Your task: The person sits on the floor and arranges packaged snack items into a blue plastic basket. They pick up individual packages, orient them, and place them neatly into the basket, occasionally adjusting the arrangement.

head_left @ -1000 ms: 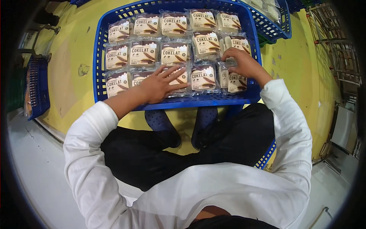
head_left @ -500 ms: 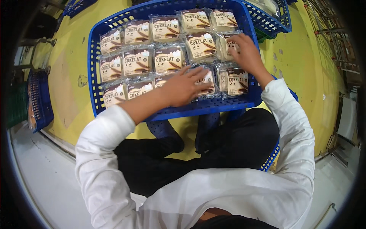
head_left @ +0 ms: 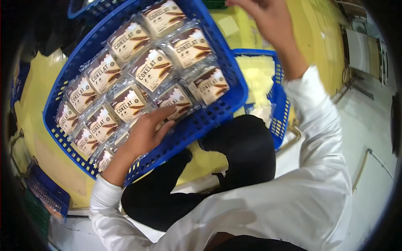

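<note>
A blue plastic crate [head_left: 240, 83] in front of me holds several rows of clear-wrapped sandwich packs [head_left: 127, 100] with brown and cream labels. My left hand [head_left: 144, 131] lies over the near row, its fingers stretched across the packs beside the crate's near rim. Close to its fingertips is a pack with its label up [head_left: 175, 100]. Beyond the crate's right side, my right hand [head_left: 266, 14] is raised at the top edge of the picture. Its fingers are spread, partly cut off, and I see nothing in them.
Another blue crate [head_left: 282, 100] with pale contents stands right of my knee. Part of a blue crate [head_left: 96, 9] shows at the far left, and one more [head_left: 50, 192] at lower left. A pale square [head_left: 228, 26] lies on the yellow floor [head_left: 322, 50].
My right hand has left the packs at the crate's right end and swung outward past the crate. My left hand stays over the near row. The whole view has turned to the right.
</note>
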